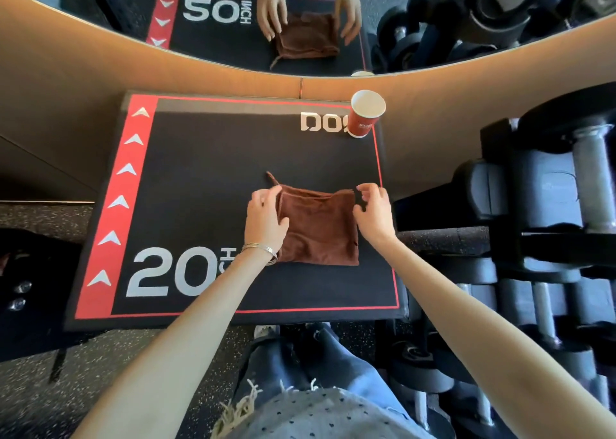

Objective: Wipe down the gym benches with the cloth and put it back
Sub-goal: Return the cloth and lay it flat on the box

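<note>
A brown cloth (pixel 318 230), folded into a rough square, lies flat on the black and red box top (pixel 206 178) marked "20". My left hand (pixel 265 217) rests on the cloth's left edge, its fingers curled over the far left corner. At the cloth's far right corner is my right hand (pixel 373 210), fingers bent and pinching the edge there. A thin strap of the cloth sticks out past the far left corner.
A red paper cup (pixel 365 113) stands at the box's far right corner. A dumbbell rack (pixel 546 225) fills the right side. A mirror (pixel 433 15) behind the wooden ledge reflects the hands and cloth. My legs and a shoe (pixel 266 330) are below the box's near edge.
</note>
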{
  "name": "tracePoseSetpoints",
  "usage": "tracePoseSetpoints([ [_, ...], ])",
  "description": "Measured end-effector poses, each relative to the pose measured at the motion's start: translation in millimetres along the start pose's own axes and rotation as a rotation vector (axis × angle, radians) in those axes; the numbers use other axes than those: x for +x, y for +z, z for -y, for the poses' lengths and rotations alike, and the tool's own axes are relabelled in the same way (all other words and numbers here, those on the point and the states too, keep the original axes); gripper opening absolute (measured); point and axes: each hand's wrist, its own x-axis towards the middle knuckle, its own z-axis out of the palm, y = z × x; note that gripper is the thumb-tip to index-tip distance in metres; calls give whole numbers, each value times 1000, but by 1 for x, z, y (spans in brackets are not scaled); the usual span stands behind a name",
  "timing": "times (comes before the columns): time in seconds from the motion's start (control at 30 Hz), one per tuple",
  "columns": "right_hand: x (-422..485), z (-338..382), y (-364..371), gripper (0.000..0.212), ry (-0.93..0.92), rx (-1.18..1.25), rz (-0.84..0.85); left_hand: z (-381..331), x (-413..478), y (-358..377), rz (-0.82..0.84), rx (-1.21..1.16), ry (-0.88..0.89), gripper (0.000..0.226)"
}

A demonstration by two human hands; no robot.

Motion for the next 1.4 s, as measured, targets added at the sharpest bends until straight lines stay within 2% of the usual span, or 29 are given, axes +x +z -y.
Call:
tracePoseSetpoints([
  [0.1,-15,-4,6,29,-281,-200,101,3,-9,8,150,185,319,30],
  [0.17,-25,-9,12,33,-363,-381,261,5,-14,15,304,344,395,37],
  [0.27,-30,-18,14,46,-364,-597,351,10,-10,16,400,610,366,61],
  [0.33,-30,-17,14,50,-335,-628,324,13,0,9,463,710,268,77],
  [0.4,-32,-13,16,57,-290,-637,279,9,6,3,469,766,253,78],
  [0.5,-37,-5,22,65,-308,-600,277,-2,-2,9,349,699,400,61],
  [0.53,-38,-2,25,67,-323,-586,326,-4,-7,14,375,649,409,60],
  [0.6,-39,0,28,75,-295,-607,428,-3,-15,23,496,621,349,68],
  [0.67,-36,-1,28,80,-248,-664,485,-1,-16,28,547,671,301,76],
  [0.83,-19,-3,31,80,-282,-740,523,0,2,30,572,684,290,81],
  [1.4,126,46,38,81,-313,-809,599,-19,142,25,573,684,213,80],
])
